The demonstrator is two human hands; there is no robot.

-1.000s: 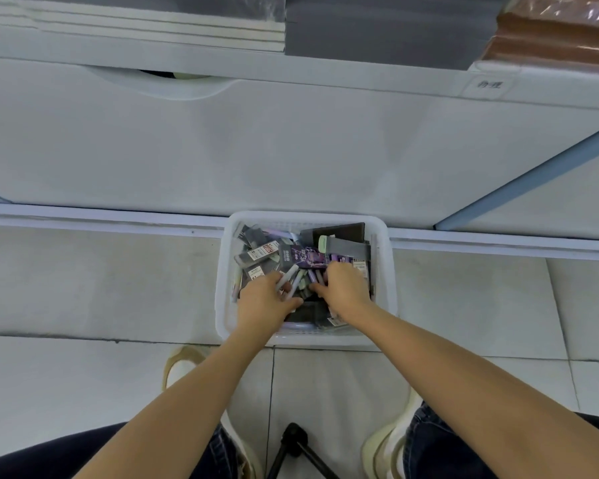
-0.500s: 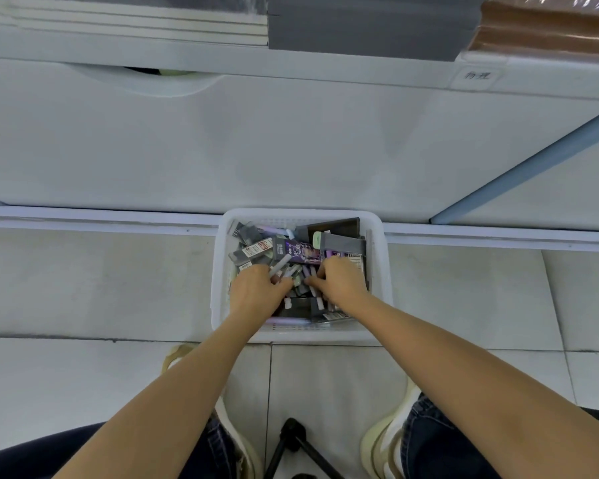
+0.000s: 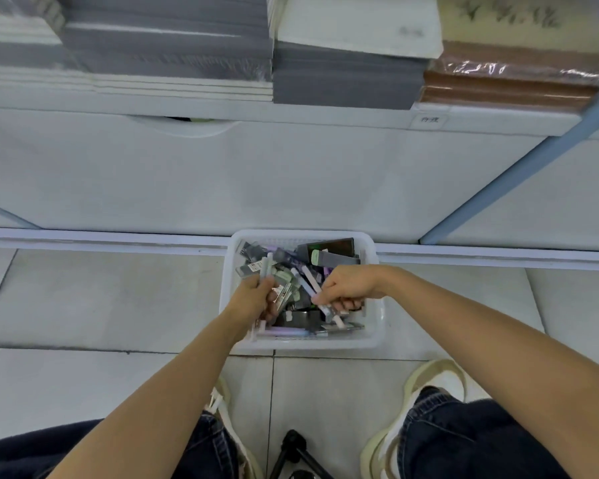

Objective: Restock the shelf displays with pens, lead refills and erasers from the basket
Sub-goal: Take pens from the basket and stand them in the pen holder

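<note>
Now, left grip (image 3: 256, 300) holds pale green pen (image 3: 265, 267), long axis toward white shelf (image 3: 325, 115) ahead; right grip (image 3: 351, 286) pinches pale lilac pen (image 3: 305, 281) slanting across white plastic basket (image 3: 377, 326).

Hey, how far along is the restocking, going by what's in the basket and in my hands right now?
Done: nothing in view shows as shelved yet. In hand: the left hand grips pale pens and the right hand grips a lilac pen, both over the white basket. Left: the basket is crowded with dark packets, so nearly all the restocking seems to remain.
</note>
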